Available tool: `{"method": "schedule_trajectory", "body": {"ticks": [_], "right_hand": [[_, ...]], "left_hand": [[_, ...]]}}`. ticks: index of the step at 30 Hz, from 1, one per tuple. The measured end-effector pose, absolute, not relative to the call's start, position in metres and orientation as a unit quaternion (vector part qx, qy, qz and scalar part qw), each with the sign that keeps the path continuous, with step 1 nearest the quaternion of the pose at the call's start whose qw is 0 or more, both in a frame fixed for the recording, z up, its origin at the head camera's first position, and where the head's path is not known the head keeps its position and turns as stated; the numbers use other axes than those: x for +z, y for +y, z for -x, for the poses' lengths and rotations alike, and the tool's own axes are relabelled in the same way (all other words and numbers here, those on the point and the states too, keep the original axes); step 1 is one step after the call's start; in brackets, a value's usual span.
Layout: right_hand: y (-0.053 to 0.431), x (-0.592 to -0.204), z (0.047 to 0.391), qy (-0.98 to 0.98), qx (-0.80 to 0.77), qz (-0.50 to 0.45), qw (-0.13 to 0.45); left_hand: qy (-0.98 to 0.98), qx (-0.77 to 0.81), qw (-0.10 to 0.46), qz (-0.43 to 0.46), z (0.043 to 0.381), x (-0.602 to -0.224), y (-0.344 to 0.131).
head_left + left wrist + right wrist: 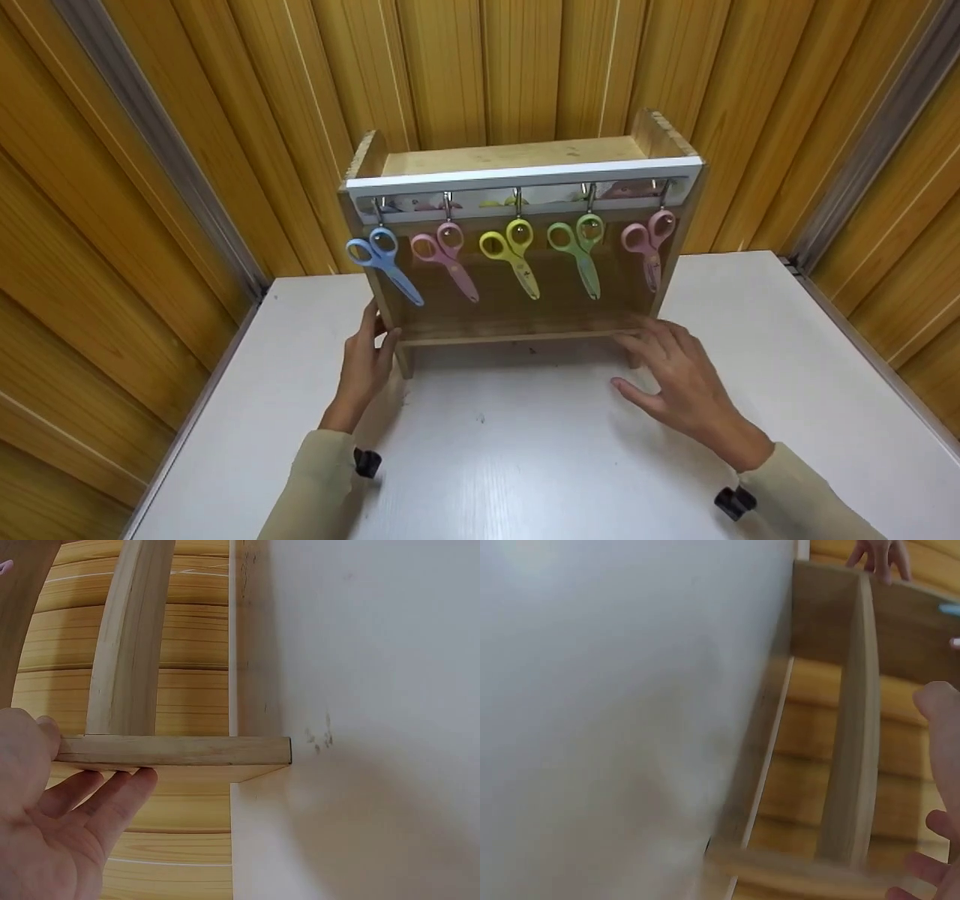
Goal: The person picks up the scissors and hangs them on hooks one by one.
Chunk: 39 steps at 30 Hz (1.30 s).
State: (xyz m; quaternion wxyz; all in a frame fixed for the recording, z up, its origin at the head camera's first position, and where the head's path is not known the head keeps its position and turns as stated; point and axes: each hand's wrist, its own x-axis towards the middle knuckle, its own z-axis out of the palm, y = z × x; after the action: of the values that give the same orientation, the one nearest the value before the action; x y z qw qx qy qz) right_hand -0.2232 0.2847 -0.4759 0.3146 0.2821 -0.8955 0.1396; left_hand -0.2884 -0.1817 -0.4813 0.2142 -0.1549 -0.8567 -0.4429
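Note:
A small wooden shelf rack (517, 339) stands on the white table, with several hooks along its white front strip (525, 175). From the hooks hang blue scissors (384, 259), pink scissors (448, 259), yellow scissors (512, 255), green scissors (581, 251) and another pink pair (649, 247). My left hand (364, 375) grips the edge of the rack's left side panel (180, 750), thumb at the front and fingers along the outer face. At the lower right corner my right hand (679, 371) has its fingers spread and thumb held apart; whether its fingertips touch the wood is unclear.
The white tabletop (487, 465) extends in front of the rack and to both sides. Wood-patterned panels (517, 67) rise behind it and at left and right. Grey metal posts (172, 142) stand at the corners. Black clips (367, 463) are on both sleeves.

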Motion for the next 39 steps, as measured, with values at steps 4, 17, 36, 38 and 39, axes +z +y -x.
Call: {"method": "schedule_trajectory", "body": {"ticks": [4,17,36,38,39], "right_hand": [[0.321,-0.476,0.223,-0.896,0.128,-0.254,0.341],[0.388,-0.483,0.225,-0.953,0.080,-0.103,0.272],[0.377,-0.496,0.218,-0.962,0.039,-0.096,0.254],[0.378,-0.498,0.216,-0.961,0.035,-0.098,0.256],[0.379,-0.499,0.216,-0.961,0.033,-0.097,0.256]], "left_hand": [[-0.855,-0.445,0.215,0.157,0.287,-0.481,-0.182],[-0.859,-0.442,0.211,0.152,0.285,-0.479,-0.181],[-0.936,-0.234,0.236,0.116,0.264,-0.481,-0.188],[-0.946,-0.170,0.250,0.114,0.260,-0.481,-0.193],[-0.950,-0.143,0.255,0.112,0.259,-0.481,-0.195]]}}
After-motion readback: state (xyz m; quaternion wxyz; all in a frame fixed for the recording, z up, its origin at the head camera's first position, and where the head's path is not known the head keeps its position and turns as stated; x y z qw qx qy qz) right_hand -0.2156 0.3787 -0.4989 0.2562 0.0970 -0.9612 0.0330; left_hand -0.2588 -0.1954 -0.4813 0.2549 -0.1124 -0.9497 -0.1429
